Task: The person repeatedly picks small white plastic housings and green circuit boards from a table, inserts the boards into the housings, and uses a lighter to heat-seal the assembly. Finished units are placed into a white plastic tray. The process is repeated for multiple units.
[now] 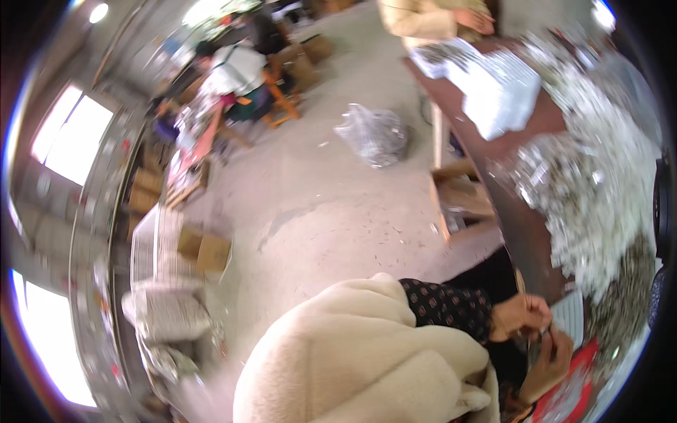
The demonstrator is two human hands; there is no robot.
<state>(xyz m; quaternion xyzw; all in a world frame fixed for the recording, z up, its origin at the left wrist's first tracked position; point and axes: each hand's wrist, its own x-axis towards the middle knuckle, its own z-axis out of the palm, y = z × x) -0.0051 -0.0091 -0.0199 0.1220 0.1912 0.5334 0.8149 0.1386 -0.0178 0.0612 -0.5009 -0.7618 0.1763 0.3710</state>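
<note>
Cardboard boxes (213,252): they sit toward the left of my feed, well apart from the hands.
Clear bag (374,134): it rests on the floor, mid-view.
Left hand (518,316): I see thumb and fingers drawn together, seemingly clamped on the piece.
Piece (544,330): small and dark, between the two hands' fingertips near the brown table (525,233); blur and fingers keep me from telling which way it points or how its long axis runs.
Fingerwork: I judge the step in hand to be close two-handed handling of the piece; the next move calls for a steady left pinch and fine right fingertips.
Right hand (556,357): fingers curl up toward the left hand's, apparently pinching the same piece.
Ridged tray (570,312): pale, just beside the fingers.
Packet heap (599,204): clear and glossy, it spreads along the table's far side.
</note>
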